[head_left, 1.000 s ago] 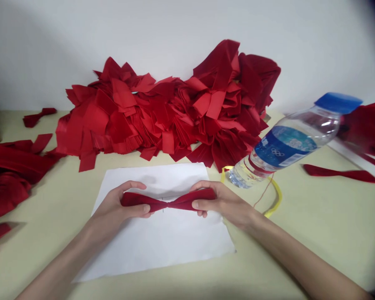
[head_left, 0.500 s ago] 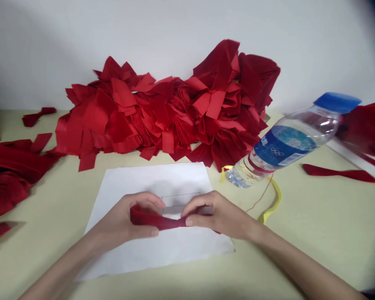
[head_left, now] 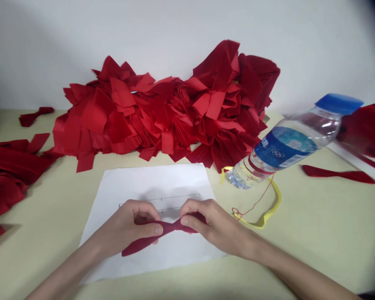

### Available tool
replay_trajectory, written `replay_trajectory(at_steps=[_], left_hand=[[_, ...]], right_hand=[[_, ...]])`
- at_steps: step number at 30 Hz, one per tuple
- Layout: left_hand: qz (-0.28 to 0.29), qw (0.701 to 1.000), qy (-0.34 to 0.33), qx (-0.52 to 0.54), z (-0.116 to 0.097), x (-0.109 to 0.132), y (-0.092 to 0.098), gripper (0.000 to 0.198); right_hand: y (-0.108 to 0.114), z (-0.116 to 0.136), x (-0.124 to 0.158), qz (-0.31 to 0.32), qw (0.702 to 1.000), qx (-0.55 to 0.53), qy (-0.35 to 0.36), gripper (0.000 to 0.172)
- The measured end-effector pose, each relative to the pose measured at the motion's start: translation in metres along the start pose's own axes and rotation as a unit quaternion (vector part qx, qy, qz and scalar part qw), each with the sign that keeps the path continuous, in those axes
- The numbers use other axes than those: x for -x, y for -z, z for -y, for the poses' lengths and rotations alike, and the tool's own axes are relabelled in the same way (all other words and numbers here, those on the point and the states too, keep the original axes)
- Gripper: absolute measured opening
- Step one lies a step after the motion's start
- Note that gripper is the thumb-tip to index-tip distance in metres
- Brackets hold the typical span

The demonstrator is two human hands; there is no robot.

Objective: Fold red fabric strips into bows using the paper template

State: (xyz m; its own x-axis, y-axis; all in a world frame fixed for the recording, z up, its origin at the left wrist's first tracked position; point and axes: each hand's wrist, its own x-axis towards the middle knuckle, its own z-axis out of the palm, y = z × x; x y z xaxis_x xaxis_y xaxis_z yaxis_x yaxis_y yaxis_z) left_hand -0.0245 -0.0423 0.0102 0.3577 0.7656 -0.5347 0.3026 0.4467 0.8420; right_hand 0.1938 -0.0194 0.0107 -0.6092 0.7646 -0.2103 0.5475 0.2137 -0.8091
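Note:
A red fabric strip (head_left: 164, 235) lies pinched into a bow-tie shape at its middle, held a little above the white paper sheet (head_left: 156, 183). My left hand (head_left: 128, 227) is shut on the strip's left half, and its lower tail hangs down toward the paper. My right hand (head_left: 206, 223) grips the strip from the other side, with its fingers curled over the narrow waist. The fingers hide most of the right half. Thin ruled lines on the paper show just above my hands.
A large heap of cut red fabric pieces (head_left: 165, 116) stands against the white wall. Red cloth (head_left: 9, 166) lies at the left. On the right are a tilted water bottle (head_left: 287, 148), a yellow band with red thread (head_left: 265, 212), a pinched red strip (head_left: 337, 175), and more red cloth (head_left: 365, 129).
Both hands have drawn closer together and pinched the strip tighter at its middle. The strip's left end now hangs lower. The yellow band and red thread show more fully.

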Motion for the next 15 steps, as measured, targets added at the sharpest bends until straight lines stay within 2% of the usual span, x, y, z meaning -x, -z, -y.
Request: replay_trajectory(at_steps=[3,6,11,15], left_hand=[[0.009,1.0,-0.001,0.016,-0.0005,0.001,0.0014,0.012],[0.014,1.0,0.002,0.022,-0.0011,0.0013,0.0015,0.016],[-0.005,0.999,-0.014,0.052,0.0007,-0.0022,-0.0021,0.018],[-0.03,0.997,0.012,0.074,0.0004,-0.0029,-0.0077,0.02]], right_hand=[[0.0001,-0.0018,-0.0009,0.005,1.0,-0.024,-0.016,0.019],[0.0017,-0.0043,-0.003,0.013,0.995,-0.095,-0.029,0.018],[0.0034,-0.0082,-0.0074,0.067,0.958,-0.265,-0.086,0.022],[0.003,-0.0072,-0.0085,0.028,0.946,-0.299,-0.118,0.028]])
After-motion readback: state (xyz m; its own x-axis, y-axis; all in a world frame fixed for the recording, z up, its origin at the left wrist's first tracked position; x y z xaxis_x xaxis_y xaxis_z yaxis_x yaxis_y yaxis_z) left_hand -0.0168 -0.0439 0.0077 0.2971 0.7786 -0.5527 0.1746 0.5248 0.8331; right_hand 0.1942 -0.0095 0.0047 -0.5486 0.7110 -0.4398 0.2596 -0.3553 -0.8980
